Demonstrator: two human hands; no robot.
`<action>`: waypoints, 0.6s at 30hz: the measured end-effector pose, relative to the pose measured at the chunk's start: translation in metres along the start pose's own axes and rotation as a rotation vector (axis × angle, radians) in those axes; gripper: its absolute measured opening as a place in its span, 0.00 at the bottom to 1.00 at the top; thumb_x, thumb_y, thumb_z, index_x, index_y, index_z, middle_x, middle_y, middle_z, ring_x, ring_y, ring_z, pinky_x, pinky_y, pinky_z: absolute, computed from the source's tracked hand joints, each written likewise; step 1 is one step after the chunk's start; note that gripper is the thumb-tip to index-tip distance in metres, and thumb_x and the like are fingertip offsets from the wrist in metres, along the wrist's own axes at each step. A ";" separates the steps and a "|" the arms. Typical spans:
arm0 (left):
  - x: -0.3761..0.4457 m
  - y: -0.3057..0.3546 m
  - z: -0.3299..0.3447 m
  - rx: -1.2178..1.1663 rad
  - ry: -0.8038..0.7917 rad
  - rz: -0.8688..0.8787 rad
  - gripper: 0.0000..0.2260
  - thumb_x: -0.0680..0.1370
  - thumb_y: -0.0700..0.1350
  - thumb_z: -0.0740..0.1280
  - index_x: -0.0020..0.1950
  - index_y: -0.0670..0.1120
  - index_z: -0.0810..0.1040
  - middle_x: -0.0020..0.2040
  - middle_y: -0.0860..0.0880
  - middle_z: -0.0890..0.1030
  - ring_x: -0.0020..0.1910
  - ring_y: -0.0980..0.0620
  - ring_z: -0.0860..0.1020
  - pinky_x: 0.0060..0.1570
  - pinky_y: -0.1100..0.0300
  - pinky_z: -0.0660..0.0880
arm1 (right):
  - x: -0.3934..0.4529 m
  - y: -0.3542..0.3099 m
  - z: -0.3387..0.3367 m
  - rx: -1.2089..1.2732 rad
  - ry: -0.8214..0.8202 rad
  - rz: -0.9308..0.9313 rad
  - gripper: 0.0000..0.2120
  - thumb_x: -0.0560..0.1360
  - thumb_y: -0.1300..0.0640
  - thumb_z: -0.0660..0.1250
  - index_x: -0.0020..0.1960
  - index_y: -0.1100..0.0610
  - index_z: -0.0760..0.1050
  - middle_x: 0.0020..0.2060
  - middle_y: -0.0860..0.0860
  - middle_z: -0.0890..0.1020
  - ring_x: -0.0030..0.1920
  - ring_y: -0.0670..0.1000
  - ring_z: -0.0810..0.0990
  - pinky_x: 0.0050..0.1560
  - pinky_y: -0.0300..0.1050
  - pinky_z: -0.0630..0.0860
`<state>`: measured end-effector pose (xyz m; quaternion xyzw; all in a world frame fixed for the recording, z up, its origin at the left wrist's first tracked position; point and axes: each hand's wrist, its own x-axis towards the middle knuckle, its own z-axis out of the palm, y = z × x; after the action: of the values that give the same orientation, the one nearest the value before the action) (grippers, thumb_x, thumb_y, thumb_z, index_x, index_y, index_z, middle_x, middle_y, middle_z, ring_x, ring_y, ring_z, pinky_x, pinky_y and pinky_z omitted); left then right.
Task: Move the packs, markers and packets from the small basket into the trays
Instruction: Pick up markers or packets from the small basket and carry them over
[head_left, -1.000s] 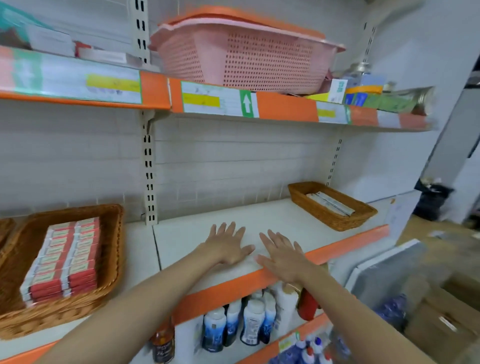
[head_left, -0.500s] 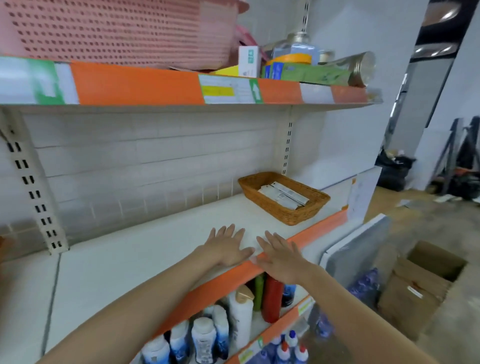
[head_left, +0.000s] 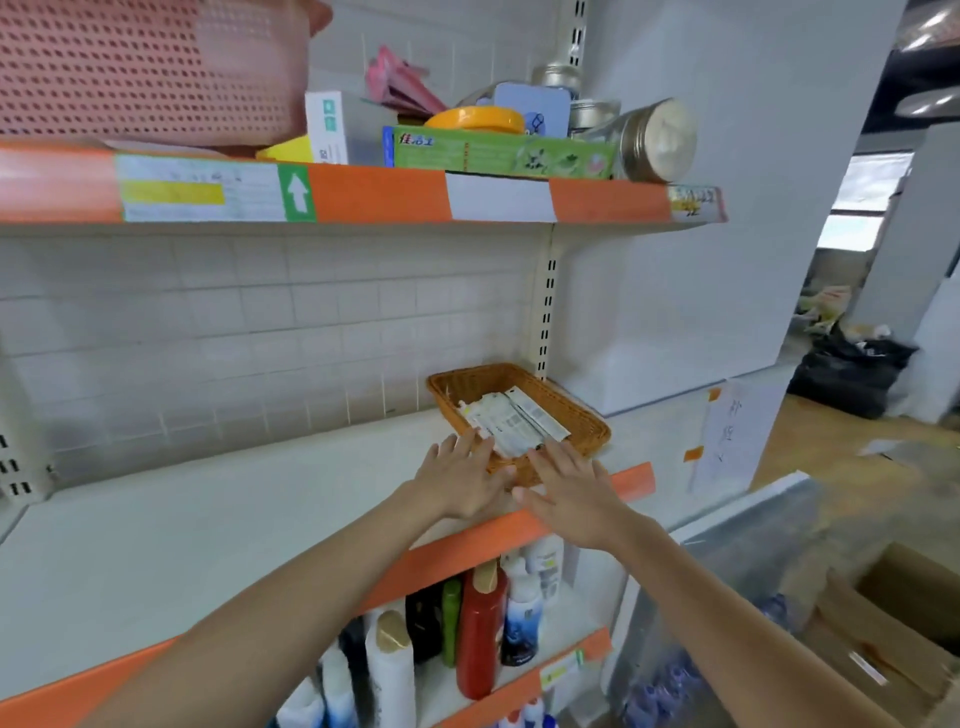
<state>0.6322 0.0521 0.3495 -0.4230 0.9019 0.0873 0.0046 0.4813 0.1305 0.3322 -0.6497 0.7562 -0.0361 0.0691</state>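
Left hand (head_left: 464, 480), right hand (head_left: 570, 493) flat at wicker basket (head_left: 582, 415), packets (head_left: 511, 422) lengthwise

The small basket (head_left: 519, 415) sits on the middle shelf (head_left: 208, 519), far right end, close to the back wall, with the packets (head_left: 511, 421) lying inside it. Both hands are at its near rim: left hand (head_left: 462, 480) at the left corner, right hand (head_left: 569, 491) just beside it. Above, the upper shelf (head_left: 363, 195) carries a big basket (head_left: 145, 73) left, boxes and jars (head_left: 649, 140) right; bottles (head_left: 480, 631) stand on the shelf below.
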 end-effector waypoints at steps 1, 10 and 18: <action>0.008 0.001 -0.002 0.007 0.000 -0.010 0.31 0.82 0.62 0.45 0.79 0.47 0.45 0.79 0.45 0.44 0.78 0.43 0.46 0.75 0.46 0.45 | 0.008 0.005 -0.003 0.008 -0.007 -0.004 0.32 0.81 0.37 0.45 0.79 0.49 0.41 0.78 0.50 0.39 0.77 0.51 0.36 0.76 0.58 0.39; 0.096 -0.016 -0.001 0.062 -0.004 -0.105 0.29 0.83 0.59 0.43 0.79 0.46 0.42 0.79 0.44 0.41 0.78 0.45 0.41 0.75 0.47 0.42 | 0.099 0.041 -0.022 0.032 -0.011 -0.083 0.30 0.82 0.39 0.44 0.80 0.50 0.43 0.79 0.50 0.44 0.78 0.50 0.42 0.76 0.53 0.41; 0.131 -0.039 -0.005 0.094 0.008 -0.160 0.27 0.84 0.56 0.43 0.79 0.45 0.42 0.79 0.44 0.40 0.78 0.44 0.41 0.75 0.49 0.41 | 0.159 0.034 -0.019 0.009 -0.091 -0.242 0.28 0.83 0.46 0.53 0.78 0.55 0.52 0.77 0.54 0.56 0.76 0.55 0.54 0.75 0.53 0.54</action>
<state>0.5784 -0.0731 0.3376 -0.4932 0.8684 0.0429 0.0278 0.4222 -0.0218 0.3369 -0.7369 0.6682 -0.0181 0.1013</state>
